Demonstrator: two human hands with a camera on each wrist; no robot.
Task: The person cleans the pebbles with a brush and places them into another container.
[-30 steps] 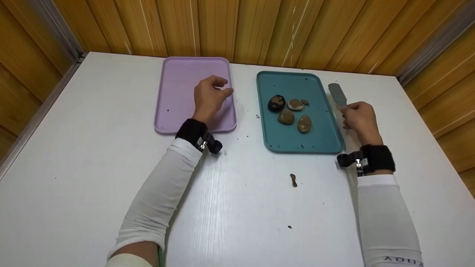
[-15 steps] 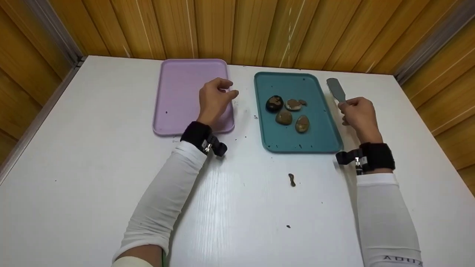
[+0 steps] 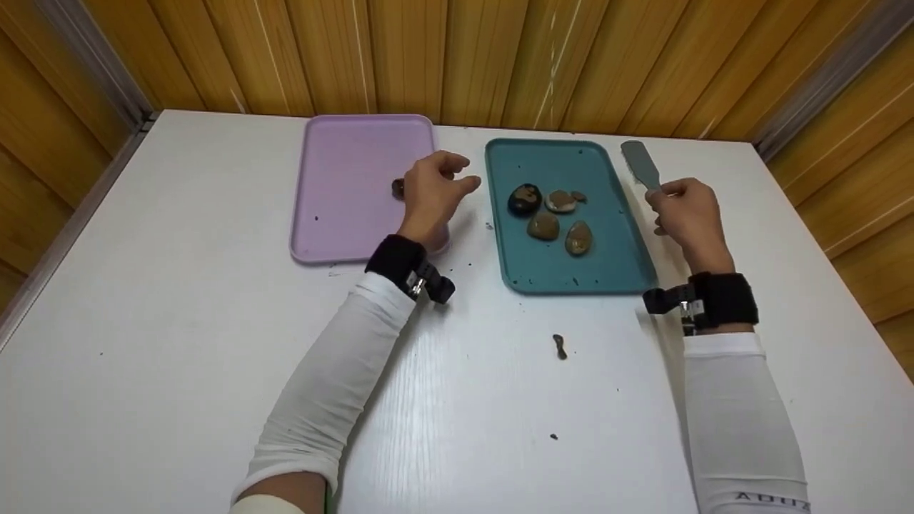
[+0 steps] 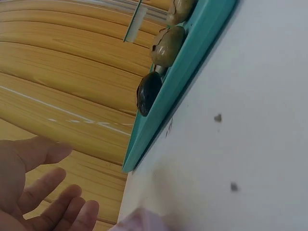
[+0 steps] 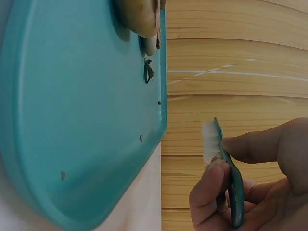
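Brush point(image 3: 640, 165) pinched by right hand point(image 3: 687, 216) just right of teal tray point(image 3: 607, 271), long axis pointing away. Left hand point(image 3: 433, 196), fingers loose and empty, nearer tray's stones point(image 3: 548, 210), leftward.

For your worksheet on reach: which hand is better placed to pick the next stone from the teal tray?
Probably the left hand: it is open and empty beside the teal tray, while the right hand grips a brush.
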